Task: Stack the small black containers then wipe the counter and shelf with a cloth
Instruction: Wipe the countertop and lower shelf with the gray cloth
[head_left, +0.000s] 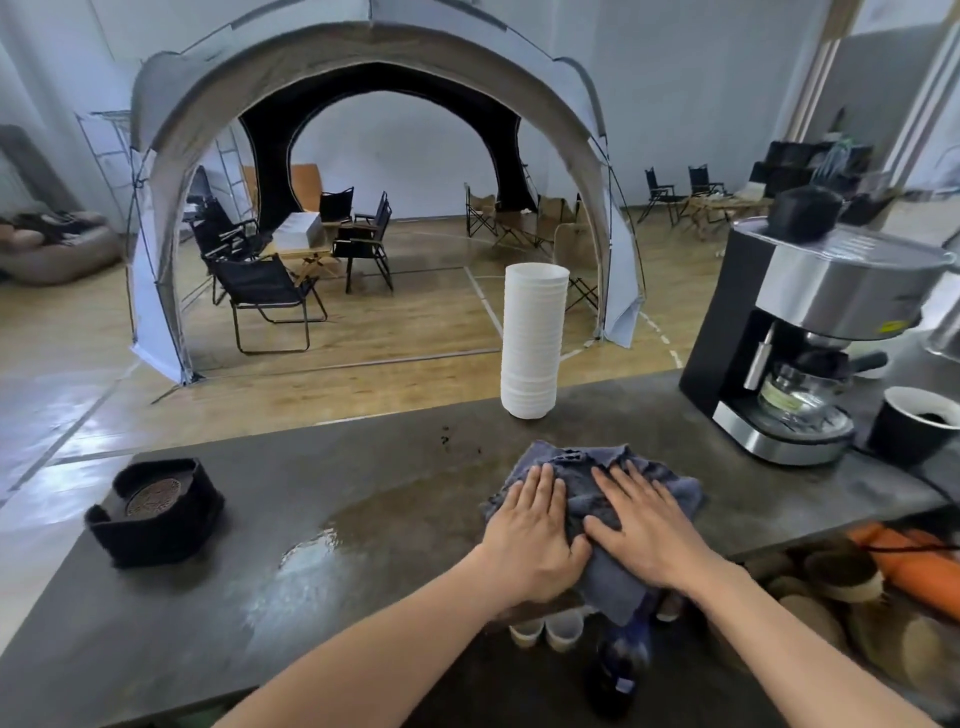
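Two flat hands, left (530, 530) and right (641, 525), fingers spread, pressing a grey cloth (587, 499) on the counter (363, 571), wet patch (322, 545) just left, black container (156, 512) far left, white cup stack (532, 340) behind

Both hands (530, 525) lie flat on the cloth (649, 483), hiding its middle and the worktop (363, 597) beneath. Under the worktop's near edge, small cups (545, 631) show only their rims, and a dark bottle (621, 670) there is blurred. The right edge cuts off the black cup (914, 426).
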